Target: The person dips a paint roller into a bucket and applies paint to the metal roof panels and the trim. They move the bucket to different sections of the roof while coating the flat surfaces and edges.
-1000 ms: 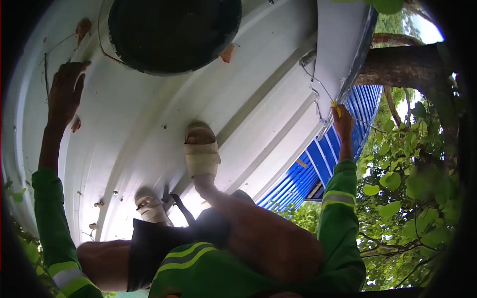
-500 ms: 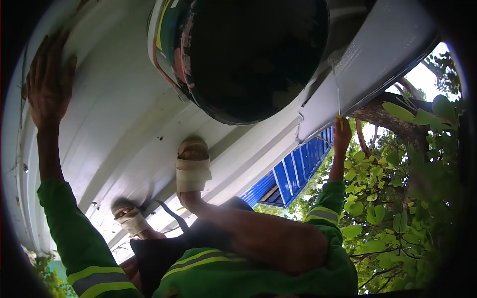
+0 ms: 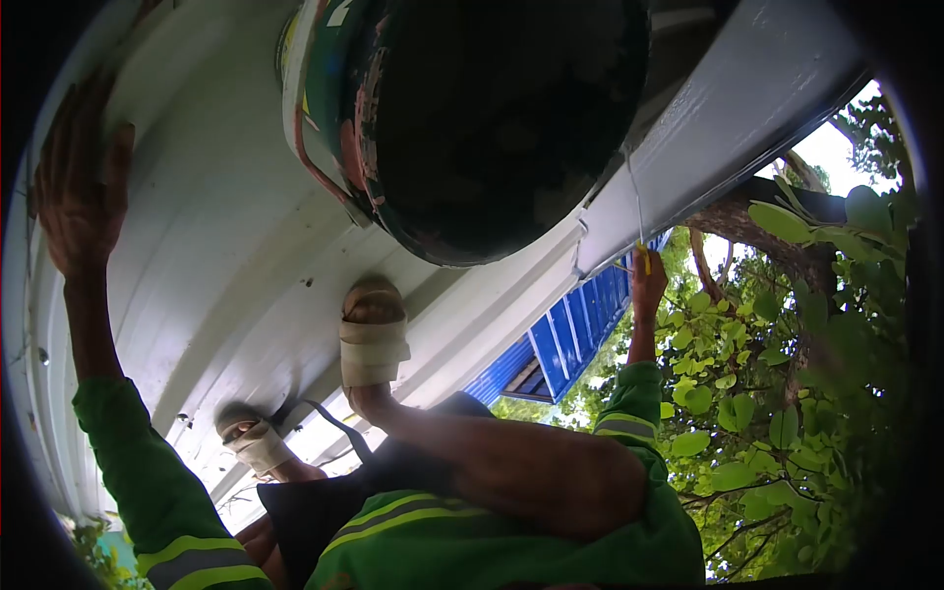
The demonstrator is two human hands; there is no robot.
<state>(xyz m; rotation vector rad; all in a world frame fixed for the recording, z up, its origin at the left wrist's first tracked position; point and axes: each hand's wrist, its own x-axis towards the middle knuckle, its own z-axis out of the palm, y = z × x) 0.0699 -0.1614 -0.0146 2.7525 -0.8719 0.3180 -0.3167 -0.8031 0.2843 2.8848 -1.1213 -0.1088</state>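
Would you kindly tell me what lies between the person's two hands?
Head view: the dark bucket and bare white roofing lie between left hand and right hand, which grips a yellow item.

The white ribbed roof sheet [image 3: 226, 246] slopes across the view, glossy, and the left hand [image 3: 79, 197] lies flat on it. A yellow-tipped item [image 3: 644, 258], type indeterminate, sits at the roof edge, pinched upright in the right hand [image 3: 646, 285].

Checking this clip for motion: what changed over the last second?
The dark bucket now fills far more of the view and has shifted right. The left hand, flat on the white roof, sits further left. The right hand stays at the roof edge, holding a yellow tool.
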